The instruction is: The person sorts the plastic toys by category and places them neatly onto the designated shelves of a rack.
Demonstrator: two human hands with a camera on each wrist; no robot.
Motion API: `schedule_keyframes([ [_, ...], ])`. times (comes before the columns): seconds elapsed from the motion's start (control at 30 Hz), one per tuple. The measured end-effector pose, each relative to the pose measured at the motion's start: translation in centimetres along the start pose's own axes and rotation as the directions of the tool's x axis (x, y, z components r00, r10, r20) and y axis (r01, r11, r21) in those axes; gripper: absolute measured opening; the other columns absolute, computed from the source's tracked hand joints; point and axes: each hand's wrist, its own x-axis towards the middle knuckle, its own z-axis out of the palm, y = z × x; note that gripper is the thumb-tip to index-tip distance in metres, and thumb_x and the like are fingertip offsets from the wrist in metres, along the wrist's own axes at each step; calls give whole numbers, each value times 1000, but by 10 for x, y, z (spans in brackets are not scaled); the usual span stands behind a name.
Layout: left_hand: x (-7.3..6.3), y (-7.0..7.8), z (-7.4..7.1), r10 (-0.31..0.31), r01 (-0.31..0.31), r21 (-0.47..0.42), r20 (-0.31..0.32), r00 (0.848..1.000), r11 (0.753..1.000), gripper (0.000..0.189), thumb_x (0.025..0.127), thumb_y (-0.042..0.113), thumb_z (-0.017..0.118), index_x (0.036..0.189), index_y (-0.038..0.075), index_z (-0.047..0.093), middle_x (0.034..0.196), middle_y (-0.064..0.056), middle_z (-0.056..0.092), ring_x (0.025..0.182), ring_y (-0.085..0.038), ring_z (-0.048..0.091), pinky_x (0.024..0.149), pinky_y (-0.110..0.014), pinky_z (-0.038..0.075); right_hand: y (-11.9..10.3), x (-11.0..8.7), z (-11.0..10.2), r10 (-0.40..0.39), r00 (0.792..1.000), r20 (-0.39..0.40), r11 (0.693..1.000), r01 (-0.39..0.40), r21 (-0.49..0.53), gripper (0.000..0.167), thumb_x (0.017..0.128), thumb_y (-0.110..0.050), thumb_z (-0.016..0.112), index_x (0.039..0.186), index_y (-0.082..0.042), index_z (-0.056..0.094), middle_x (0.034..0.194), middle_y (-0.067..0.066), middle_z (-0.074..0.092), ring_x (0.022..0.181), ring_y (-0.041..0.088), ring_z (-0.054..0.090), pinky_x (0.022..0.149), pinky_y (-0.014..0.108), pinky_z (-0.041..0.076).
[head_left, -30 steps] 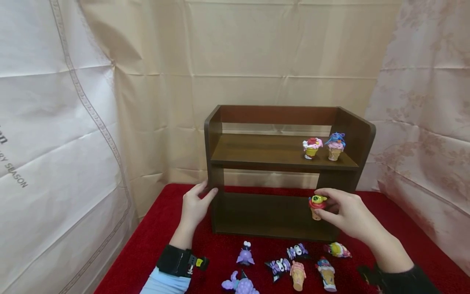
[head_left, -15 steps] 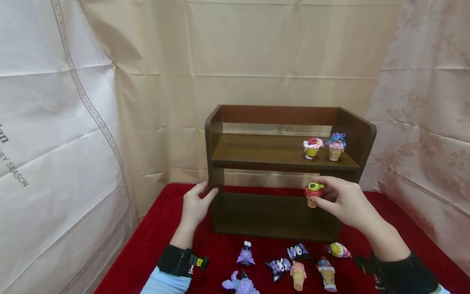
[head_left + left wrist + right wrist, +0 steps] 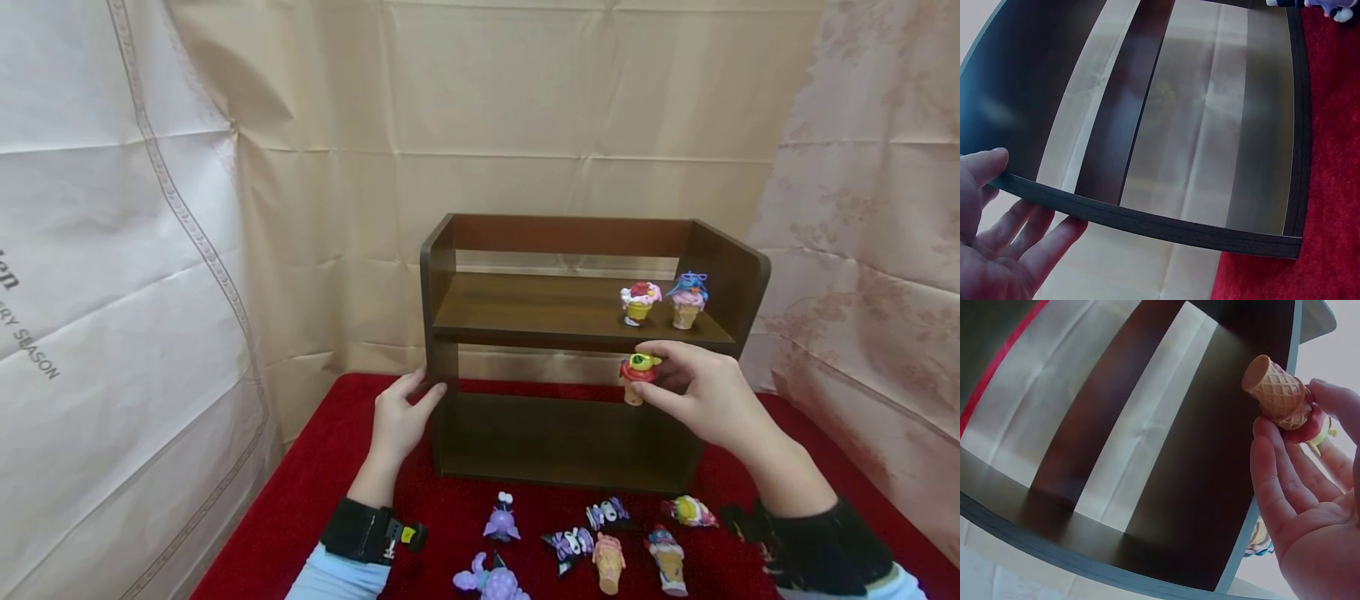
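Observation:
My right hand [image 3: 712, 387] pinches a toy ice-cream-cone figure [image 3: 1282, 397] with a yellow top, red swirl and tan waffle cone. It is raised in front of the lower opening of a dark brown two-tier shelf [image 3: 525, 333], just below the upper board's edge. At the shelf's left side, my left hand [image 3: 401, 417] holds the side panel, thumb on one face and fingers on the other in the left wrist view. On the upper board, to the right, stand a pink-and-white cone figure [image 3: 639, 303] and a blue-topped cone figure [image 3: 687, 300].
Several small figures lie on the red cloth [image 3: 300, 492] before the shelf: purple ones [image 3: 501, 521], a pink cone [image 3: 608, 562], a blue-and-red cone [image 3: 667, 558] and a yellow-and-pink one [image 3: 690, 511]. Beige curtain [image 3: 562, 100] hangs behind.
My right hand has lifted the cone figure from low in front of the bottom board to nearer the upper board. My left hand stays at the side panel.

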Motion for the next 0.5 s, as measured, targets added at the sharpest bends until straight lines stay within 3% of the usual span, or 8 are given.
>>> schedule_keyframes([
  [0.37, 1, 0, 1, -13, 13, -3, -1, 1000, 1000, 44, 95, 17, 75, 137, 9, 65, 131, -11, 67, 118, -28, 65, 93, -46, 56, -7, 17, -9, -11, 999, -33, 1000, 12, 14, 43, 80, -11, 88, 119, -7, 70, 94, 8, 75, 71, 15, 72, 64, 34, 62],
  [0.5, 1, 0, 1, -15, 15, 8, -4, 1000, 1000, 44, 95, 17, 75, 137, 8, 66, 132, -11, 67, 119, -27, 65, 93, -45, 56, -10, 23, -12, -28, 998, -49, 999, 30, 30, 44, 79, -11, 89, 119, -7, 71, 95, 9, 76, 71, 16, 72, 65, 25, 60],
])
